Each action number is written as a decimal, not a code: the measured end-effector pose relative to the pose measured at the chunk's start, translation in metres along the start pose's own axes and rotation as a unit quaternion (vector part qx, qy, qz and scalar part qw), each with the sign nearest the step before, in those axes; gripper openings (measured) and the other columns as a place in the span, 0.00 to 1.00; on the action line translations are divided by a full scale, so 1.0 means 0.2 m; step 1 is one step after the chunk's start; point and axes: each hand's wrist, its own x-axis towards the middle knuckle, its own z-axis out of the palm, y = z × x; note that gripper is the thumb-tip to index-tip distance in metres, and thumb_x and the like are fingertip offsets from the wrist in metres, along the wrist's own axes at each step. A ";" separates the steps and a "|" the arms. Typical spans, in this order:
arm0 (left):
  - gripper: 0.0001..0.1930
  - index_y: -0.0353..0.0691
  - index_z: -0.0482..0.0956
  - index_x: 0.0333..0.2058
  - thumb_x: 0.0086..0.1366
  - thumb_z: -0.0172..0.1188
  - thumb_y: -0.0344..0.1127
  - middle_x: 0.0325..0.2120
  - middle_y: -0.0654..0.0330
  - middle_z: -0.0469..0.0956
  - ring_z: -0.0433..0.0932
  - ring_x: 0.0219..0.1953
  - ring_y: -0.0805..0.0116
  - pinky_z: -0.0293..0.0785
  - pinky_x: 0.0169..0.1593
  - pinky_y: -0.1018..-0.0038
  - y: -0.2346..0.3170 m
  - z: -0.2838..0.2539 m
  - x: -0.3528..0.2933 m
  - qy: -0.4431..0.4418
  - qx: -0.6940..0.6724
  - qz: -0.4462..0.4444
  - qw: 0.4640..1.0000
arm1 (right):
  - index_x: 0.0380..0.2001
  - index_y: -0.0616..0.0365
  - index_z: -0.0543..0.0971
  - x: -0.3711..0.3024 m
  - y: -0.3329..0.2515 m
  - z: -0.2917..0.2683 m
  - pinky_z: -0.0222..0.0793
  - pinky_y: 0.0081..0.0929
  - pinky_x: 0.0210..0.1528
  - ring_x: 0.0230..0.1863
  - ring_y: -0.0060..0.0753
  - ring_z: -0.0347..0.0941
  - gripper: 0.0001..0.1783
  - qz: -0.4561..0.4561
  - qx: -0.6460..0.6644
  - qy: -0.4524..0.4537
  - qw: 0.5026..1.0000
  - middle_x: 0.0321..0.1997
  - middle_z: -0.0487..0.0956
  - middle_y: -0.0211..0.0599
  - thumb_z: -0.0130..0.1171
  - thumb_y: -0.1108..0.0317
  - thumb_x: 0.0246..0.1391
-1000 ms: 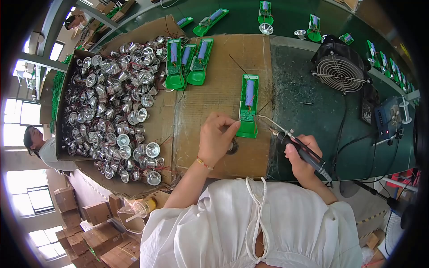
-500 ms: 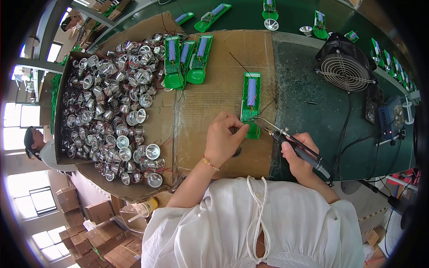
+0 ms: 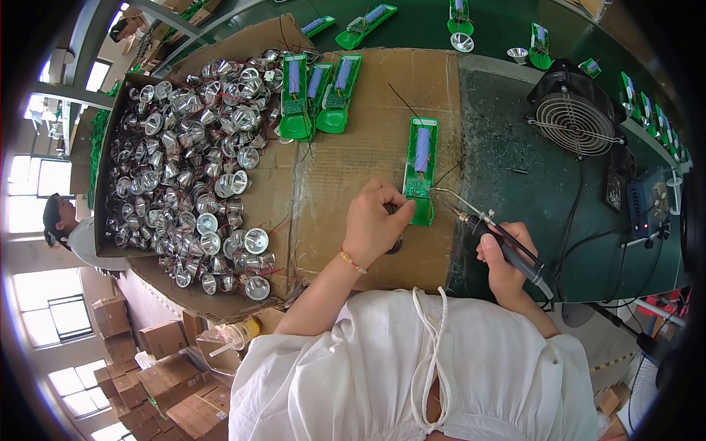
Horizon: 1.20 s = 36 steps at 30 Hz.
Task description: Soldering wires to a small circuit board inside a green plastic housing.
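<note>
On the cardboard lies a green plastic housing (image 3: 421, 213) with a purple cylindrical battery (image 3: 422, 151) and a small circuit board (image 3: 417, 189). My right hand (image 3: 505, 257) grips a soldering iron (image 3: 507, 252) with a thin bent metal tube alongside; the tube's end is close to the board's right edge, while the iron's tip stays apart from it. My left hand (image 3: 376, 224) is closed in a pinch at the housing's lower left. What its fingertips hold is hidden; a dark round thing (image 3: 396, 245) shows partly beneath the hand.
A cardboard box (image 3: 118, 250) heaped with silvery reflector cups (image 3: 176, 162) stands at left. Several green housings (image 3: 296, 95) lie beyond it, more along the far bench. At right are a black fan (image 3: 573, 121), a blue soldering station (image 3: 649, 206) and cables. A person (image 3: 70, 228) is far left.
My right hand has drawn the soldering iron slightly right, away from the circuit board. The left hand keeps its pinch beside the housing. The whole view has shifted a little.
</note>
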 end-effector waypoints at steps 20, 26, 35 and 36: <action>0.03 0.40 0.72 0.20 0.45 0.58 0.30 0.22 0.58 0.73 0.73 0.29 0.57 0.70 0.33 0.66 -0.05 -0.04 0.01 -0.004 0.373 0.172 0.912 | 0.31 0.64 0.69 -0.01 0.01 -0.04 0.66 0.17 0.22 0.19 0.20 0.69 0.08 0.005 0.014 -0.003 1.000 0.22 0.72 0.36 0.56 0.73 0.50; 0.05 0.36 0.70 0.23 0.53 0.58 0.26 0.22 0.62 0.77 0.76 0.23 0.75 0.70 0.26 0.79 -0.04 -0.10 0.00 -0.009 -0.146 -0.065 0.987 | 0.31 0.64 0.69 0.00 0.01 -0.02 0.66 0.17 0.22 0.20 0.20 0.69 0.09 0.023 0.026 -0.003 0.999 0.22 0.73 0.36 0.57 0.72 0.50; 0.05 0.32 0.78 0.30 0.55 0.61 0.28 0.25 0.62 0.78 0.74 0.22 0.80 0.68 0.25 0.84 -0.02 -0.02 -0.03 -0.022 -0.232 -0.129 0.964 | 0.31 0.64 0.69 0.02 0.03 0.01 0.67 0.16 0.22 0.19 0.20 0.69 0.10 0.016 0.016 -0.016 1.000 0.21 0.73 0.36 0.58 0.71 0.49; 0.05 0.32 0.78 0.27 0.54 0.62 0.28 0.24 0.61 0.77 0.73 0.21 0.79 0.68 0.24 0.83 0.00 -0.02 -0.03 -0.012 -0.190 -0.095 0.977 | 0.31 0.64 0.69 0.02 0.03 0.02 0.67 0.16 0.22 0.19 0.20 0.69 0.10 0.016 0.015 -0.016 1.000 0.21 0.73 0.36 0.58 0.71 0.49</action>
